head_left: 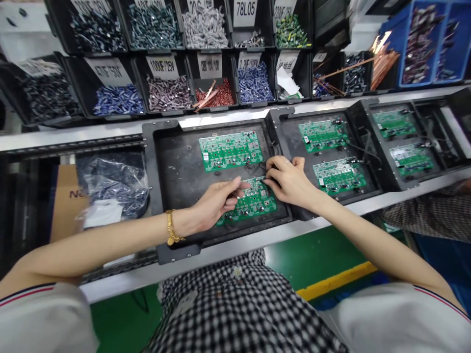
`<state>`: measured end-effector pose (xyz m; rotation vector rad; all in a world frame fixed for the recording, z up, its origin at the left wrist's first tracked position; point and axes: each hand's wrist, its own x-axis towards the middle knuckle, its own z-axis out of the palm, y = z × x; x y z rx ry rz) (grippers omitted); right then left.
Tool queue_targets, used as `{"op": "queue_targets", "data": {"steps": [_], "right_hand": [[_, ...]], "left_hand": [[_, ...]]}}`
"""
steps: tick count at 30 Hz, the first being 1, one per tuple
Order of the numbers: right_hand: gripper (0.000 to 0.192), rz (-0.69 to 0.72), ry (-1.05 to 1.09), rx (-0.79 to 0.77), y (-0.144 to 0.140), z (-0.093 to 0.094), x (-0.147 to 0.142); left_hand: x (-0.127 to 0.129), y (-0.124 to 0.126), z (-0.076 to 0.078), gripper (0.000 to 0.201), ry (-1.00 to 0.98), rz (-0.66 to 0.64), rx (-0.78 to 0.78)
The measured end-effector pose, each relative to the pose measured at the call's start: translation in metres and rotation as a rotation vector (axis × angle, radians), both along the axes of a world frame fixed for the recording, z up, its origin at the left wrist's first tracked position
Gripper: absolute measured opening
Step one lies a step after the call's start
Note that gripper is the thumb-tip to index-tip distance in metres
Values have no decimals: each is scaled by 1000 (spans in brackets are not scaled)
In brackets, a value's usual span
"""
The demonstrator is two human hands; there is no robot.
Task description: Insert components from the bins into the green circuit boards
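Observation:
My left hand [217,202] hovers over the left part of the lower green circuit board [257,202]. Its thumb and fingers are drawn together, and whatever may be between them is too small to make out. At that board's upper right edge, the fingertips of my right hand [289,180] are pinched by a small dark part that I cannot identify. Above it in the same black tray [176,181] lies the upper circuit board [230,151], set with small components. My left hand hides some of the lower board.
Labelled black bins [213,115] of loose electronic components line the back. More trays with circuit boards [338,175] stand to the right along the metal rail [117,279]. A plastic bag [114,184] and a cardboard box [68,201] lie left. Blue bins [397,49] stand far right.

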<state>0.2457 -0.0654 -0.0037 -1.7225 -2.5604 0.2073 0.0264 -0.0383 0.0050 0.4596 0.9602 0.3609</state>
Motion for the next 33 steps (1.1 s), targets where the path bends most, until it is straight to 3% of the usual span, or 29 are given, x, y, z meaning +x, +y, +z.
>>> {"op": "queue_targets", "data": {"steps": [9, 15, 24, 33], "right_hand": [[20, 19, -54, 8, 0, -3, -1], [21, 15, -48, 2, -1, -5, 0], [21, 13, -54, 8, -1, -5, 1], [24, 7, -110, 121, -7, 1, -10]], "left_hand": [[-1, -9, 7, 19, -3, -15, -33], [-7, -13, 3, 12, -26, -15, -86], [-13, -12, -4, 21, -41, -6, -142], [-20, -18, -4, 27, -61, -23, -111]]}}
